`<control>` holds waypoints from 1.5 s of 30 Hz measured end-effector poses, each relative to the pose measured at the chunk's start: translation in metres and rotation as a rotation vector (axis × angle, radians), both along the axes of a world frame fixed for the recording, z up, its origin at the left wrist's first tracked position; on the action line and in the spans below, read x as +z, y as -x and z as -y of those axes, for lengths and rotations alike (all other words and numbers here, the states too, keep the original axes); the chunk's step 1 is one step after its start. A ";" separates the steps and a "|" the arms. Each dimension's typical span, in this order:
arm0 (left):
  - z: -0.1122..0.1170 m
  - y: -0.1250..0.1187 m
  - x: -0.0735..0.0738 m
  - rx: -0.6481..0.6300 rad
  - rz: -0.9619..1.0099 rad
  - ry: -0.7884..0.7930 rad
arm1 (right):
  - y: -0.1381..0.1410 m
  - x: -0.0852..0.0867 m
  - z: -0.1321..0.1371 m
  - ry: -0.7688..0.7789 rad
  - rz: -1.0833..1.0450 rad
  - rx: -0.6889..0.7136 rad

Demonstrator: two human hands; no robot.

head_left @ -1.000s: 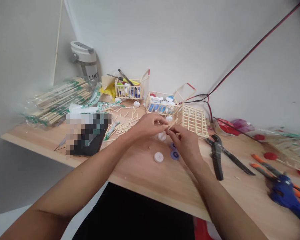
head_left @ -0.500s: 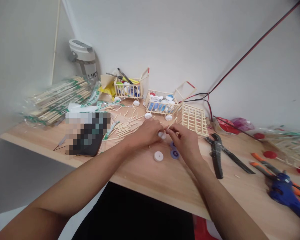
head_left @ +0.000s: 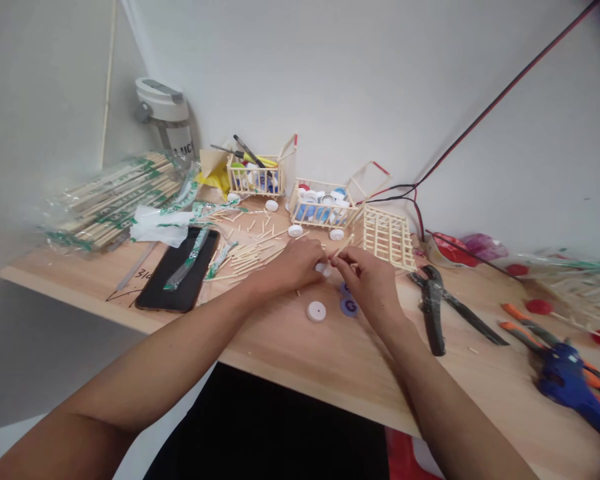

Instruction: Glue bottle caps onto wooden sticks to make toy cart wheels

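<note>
Many plastic-wrapped wooden sticks point(head_left: 130, 200) are laid at the far left of the wooden counter point(head_left: 275, 343), with a lidded cup point(head_left: 167, 123) behind them. Next, a black phone point(head_left: 180, 277) is crossed by a strip of wrapper. Farther back, a small stick-built cart point(head_left: 255, 179) is filled with caps and pens, and short cut sticks point(head_left: 250, 257) are scattered in front of it.

Near the middle, the left hand point(head_left: 300, 263) has been brought in until its fingertips meet those of the other hand; one second earlier they were held apart. Its grip is drawn together, but what it has hold of cannot be told. A pale cap point(head_left: 323, 269) is partly hidden by those fingers; whether it is touched is unclear. A white cap point(head_left: 317, 311) with a hole is set nearer the edge, beside blue caps point(head_left: 349, 307).

By the right hand point(head_left: 365, 273), a thin stick point(head_left: 349, 241) is pinched, its free end tilted upward. The work, it is judged, is now shared by both hands.

Farther right, a lattice panel point(head_left: 389, 240), black-handled pliers point(head_left: 435, 313) and a blue glue gun point(head_left: 565, 373) are laid out.
</note>
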State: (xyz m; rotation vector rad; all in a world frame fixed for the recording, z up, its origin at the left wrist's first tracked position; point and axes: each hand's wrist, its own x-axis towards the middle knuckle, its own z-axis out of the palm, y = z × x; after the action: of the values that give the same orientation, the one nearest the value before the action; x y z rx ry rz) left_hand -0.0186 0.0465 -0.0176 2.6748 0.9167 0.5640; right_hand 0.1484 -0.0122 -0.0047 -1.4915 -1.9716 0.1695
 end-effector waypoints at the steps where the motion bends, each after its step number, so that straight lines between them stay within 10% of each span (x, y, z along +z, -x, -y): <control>1: 0.000 0.000 0.000 -0.001 -0.004 -0.002 | 0.000 0.000 0.000 0.001 0.001 0.001; 45: 0.004 0.002 0.006 0.018 0.035 0.059 | 0.000 -0.001 0.000 0.014 -0.008 0.025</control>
State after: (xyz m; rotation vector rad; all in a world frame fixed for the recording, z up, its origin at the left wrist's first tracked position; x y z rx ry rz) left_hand -0.0207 0.0428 -0.0121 2.5980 0.9340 0.5767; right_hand 0.1480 -0.0119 -0.0057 -1.4738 -1.9867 0.2005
